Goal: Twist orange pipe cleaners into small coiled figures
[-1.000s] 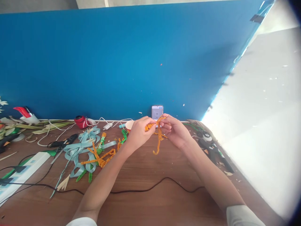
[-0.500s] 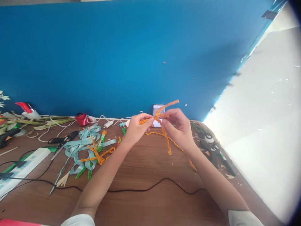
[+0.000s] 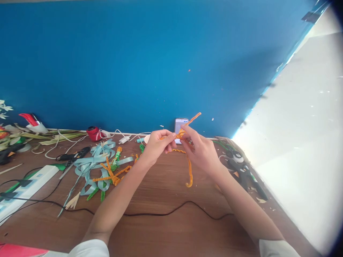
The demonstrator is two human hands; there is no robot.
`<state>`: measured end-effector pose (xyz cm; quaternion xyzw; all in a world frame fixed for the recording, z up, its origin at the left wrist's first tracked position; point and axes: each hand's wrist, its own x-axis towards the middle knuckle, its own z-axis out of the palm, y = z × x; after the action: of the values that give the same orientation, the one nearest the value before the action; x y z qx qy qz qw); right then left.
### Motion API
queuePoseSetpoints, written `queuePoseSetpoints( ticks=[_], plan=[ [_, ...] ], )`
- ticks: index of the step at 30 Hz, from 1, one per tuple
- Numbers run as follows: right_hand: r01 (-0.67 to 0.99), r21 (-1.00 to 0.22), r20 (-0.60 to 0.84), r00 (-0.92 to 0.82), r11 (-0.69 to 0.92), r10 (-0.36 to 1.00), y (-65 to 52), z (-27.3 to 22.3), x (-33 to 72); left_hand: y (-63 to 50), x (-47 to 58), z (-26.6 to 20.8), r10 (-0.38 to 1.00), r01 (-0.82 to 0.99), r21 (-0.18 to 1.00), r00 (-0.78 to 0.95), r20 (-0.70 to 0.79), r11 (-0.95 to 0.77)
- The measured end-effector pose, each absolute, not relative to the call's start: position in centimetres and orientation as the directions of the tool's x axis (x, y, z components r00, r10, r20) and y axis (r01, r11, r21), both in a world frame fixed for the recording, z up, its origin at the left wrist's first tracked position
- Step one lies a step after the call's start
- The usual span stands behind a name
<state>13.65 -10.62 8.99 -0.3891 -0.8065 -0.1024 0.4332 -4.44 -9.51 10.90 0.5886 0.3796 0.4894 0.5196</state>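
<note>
Above the middle of the table, my left hand (image 3: 160,144) pinches a bundle of fuzzy orange pipe cleaners (image 3: 190,167) between thumb and fingers. My right hand (image 3: 199,146) closes on the same bundle from the right, its fingertips partly hiding the crossing. One orange end sticks up to the upper right; another hangs down and curls at its tip. Behind the hands, a lit phone (image 3: 181,123) leans on the blue wall. Left of my left forearm lies a twisted orange pipe cleaner figure (image 3: 114,178) beside green pieces.
Light blue ribbon (image 3: 85,167) lies tangled at the left, near a black glue gun (image 3: 76,155). A white power strip (image 3: 29,191) sits at far left. A black cable (image 3: 160,216) crosses the front. Dark tools (image 3: 242,175) lie on the right.
My right hand has moved in over the crossing and closed on the orange pipe cleaners. The hanging end now reaches lower and is curled. My left hand keeps its pinch.
</note>
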Motion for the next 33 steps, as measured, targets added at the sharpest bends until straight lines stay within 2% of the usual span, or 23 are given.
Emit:
queuePoseSetpoints(
  ticks=[4, 9, 13, 22, 27, 33],
  plan=[
    [0.744, -0.014, 0.850, -0.343, 0.668, 0.400, -10.5, 8.2, 13.6, -9.4, -4.3, 10.8, 0.954, -0.067, 0.979, 0.222, 0.203, -0.193],
    [0.756, -0.084, 0.828, -0.309, 0.649, 0.467, -10.6, 8.2, 13.5, -9.5, -4.0, 10.3, 0.942, -0.068, 0.972, 0.240, 0.236, -0.226],
    [0.715, -0.104, 0.825, -0.326, 0.691, 0.462, -10.5, 8.5, 13.7, -9.6, -3.9, 10.2, 0.917, -0.061, 0.957, 0.274, 0.288, -0.282],
    [0.648, -0.074, 0.781, -0.435, 0.758, 0.448, -9.9, 8.5, 14.3, -9.7, -4.2, 10.4, 0.865, 0.047, 0.899, 0.299, 0.404, -0.436],
    [0.615, -0.187, 0.856, -0.280, 0.766, 0.434, -9.4, 7.6, 13.3, -10.0, -4.3, 10.7, 0.856, 0.095, 0.868, 0.249, 0.453, -0.487],
    [0.532, -0.340, 0.873, -0.129, 0.776, 0.471, -9.9, 8.1, 12.9, -10.0, -4.9, 11.0, 0.836, 0.163, 0.840, 0.301, 0.458, -0.518]
  ],
)
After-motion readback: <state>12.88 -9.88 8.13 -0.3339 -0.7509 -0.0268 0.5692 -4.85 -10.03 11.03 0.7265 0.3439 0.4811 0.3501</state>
